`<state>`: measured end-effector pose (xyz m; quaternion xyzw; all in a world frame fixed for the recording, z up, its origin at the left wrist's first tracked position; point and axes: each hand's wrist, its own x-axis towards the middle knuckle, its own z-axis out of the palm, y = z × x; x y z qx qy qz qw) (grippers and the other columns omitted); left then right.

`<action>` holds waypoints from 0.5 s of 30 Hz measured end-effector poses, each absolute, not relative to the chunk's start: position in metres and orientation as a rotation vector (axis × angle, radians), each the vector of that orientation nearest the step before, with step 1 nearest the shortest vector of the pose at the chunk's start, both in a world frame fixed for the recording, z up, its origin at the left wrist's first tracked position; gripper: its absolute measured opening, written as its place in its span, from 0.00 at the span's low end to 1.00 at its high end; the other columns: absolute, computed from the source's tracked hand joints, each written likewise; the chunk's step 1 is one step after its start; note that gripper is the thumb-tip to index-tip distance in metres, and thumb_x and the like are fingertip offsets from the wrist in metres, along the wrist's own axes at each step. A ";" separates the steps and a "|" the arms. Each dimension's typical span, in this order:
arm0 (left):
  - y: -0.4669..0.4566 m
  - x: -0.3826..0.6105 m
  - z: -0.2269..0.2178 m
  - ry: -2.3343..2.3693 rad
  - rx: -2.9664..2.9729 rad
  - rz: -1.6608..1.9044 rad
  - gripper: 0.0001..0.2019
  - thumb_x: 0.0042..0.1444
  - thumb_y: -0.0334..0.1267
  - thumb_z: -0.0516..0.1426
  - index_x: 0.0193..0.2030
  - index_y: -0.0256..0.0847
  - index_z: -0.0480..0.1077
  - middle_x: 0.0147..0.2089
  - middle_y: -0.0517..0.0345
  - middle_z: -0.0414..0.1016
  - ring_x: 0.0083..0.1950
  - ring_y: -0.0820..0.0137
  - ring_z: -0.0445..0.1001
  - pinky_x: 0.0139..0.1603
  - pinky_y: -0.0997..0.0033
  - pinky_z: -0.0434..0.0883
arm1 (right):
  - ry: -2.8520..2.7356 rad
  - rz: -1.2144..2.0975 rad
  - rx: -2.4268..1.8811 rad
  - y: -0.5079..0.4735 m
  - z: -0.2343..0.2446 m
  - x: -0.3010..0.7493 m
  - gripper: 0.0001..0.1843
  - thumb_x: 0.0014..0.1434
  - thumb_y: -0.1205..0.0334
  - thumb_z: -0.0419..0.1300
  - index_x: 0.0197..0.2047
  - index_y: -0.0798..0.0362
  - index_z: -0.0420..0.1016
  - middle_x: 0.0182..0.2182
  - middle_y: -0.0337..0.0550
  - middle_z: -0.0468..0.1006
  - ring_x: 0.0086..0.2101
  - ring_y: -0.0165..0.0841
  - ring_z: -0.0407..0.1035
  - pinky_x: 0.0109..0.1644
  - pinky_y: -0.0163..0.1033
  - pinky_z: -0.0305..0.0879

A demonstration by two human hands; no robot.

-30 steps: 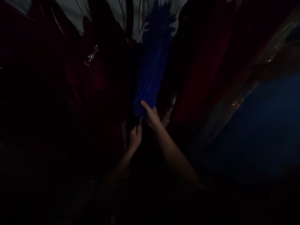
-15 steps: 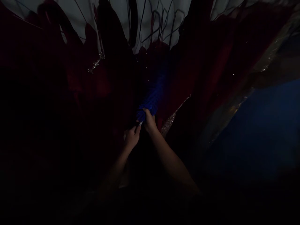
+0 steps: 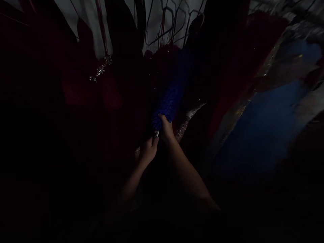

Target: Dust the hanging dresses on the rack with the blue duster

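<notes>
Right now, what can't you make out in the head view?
In the head view:
- Handle: lower end hidden by the left hand.
- Duster: far tip lost in darkness.
- Right hand: most fingers hidden by the hand itself.
- Hangers: some cut off by the top edge.
- Blue cloth: bottom lost in darkness.

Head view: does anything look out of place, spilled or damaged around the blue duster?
Nothing plainly stands out as spilled or damaged, though much is too dark to tell. Slightly odd: the right hand is on the fluffy base of the blue duster, while only the left hand holds its metal handle.
</notes>
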<state>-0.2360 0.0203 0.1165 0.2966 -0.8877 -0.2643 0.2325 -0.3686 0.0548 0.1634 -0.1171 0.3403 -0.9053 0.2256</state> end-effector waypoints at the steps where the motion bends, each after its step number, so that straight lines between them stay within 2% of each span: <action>1: 0.019 -0.236 0.113 -2.461 0.829 -0.732 0.21 0.76 0.51 0.50 0.50 0.42 0.82 0.34 0.52 0.83 0.38 0.65 0.81 0.43 0.69 0.70 | 0.903 -2.438 -0.282 0.052 0.156 -0.371 0.19 0.53 0.51 0.71 0.45 0.51 0.76 0.28 0.34 0.75 0.33 0.35 0.77 0.42 0.42 0.81; 4: 0.018 -0.234 0.096 -2.524 0.848 -0.775 0.20 0.76 0.49 0.52 0.47 0.38 0.81 0.36 0.50 0.83 0.37 0.65 0.80 0.41 0.69 0.69 | 0.888 -2.351 -0.163 0.052 0.134 -0.370 0.20 0.53 0.52 0.71 0.45 0.52 0.76 0.27 0.34 0.75 0.30 0.34 0.76 0.37 0.41 0.80; 6: 0.019 -0.231 0.087 -2.530 0.800 -0.819 0.21 0.76 0.48 0.51 0.48 0.38 0.82 0.39 0.49 0.84 0.38 0.65 0.81 0.42 0.69 0.71 | 0.975 -2.399 -0.054 0.056 0.126 -0.363 0.20 0.51 0.52 0.72 0.45 0.52 0.77 0.29 0.35 0.77 0.32 0.35 0.77 0.39 0.40 0.80; 10: 0.025 -0.221 0.084 -2.476 0.616 -0.782 0.18 0.75 0.46 0.53 0.50 0.42 0.83 0.47 0.46 0.86 0.49 0.59 0.83 0.56 0.61 0.75 | 1.161 -2.614 0.028 0.070 0.128 -0.344 0.21 0.50 0.54 0.71 0.47 0.53 0.78 0.42 0.41 0.84 0.44 0.37 0.80 0.53 0.41 0.79; 12: 0.026 -0.215 0.087 -2.454 0.528 -0.776 0.16 0.74 0.41 0.53 0.47 0.41 0.83 0.47 0.44 0.86 0.50 0.57 0.83 0.59 0.57 0.76 | 1.249 -2.679 -0.051 0.075 0.129 -0.334 0.22 0.52 0.53 0.70 0.49 0.53 0.79 0.49 0.43 0.84 0.50 0.38 0.79 0.60 0.42 0.76; 15: 0.023 -0.208 0.088 -2.409 0.426 -0.814 0.16 0.73 0.37 0.52 0.48 0.41 0.83 0.49 0.43 0.86 0.52 0.56 0.83 0.63 0.54 0.76 | 1.366 -2.721 -0.220 0.078 0.129 -0.319 0.23 0.55 0.53 0.69 0.52 0.52 0.78 0.52 0.44 0.83 0.54 0.38 0.77 0.67 0.44 0.71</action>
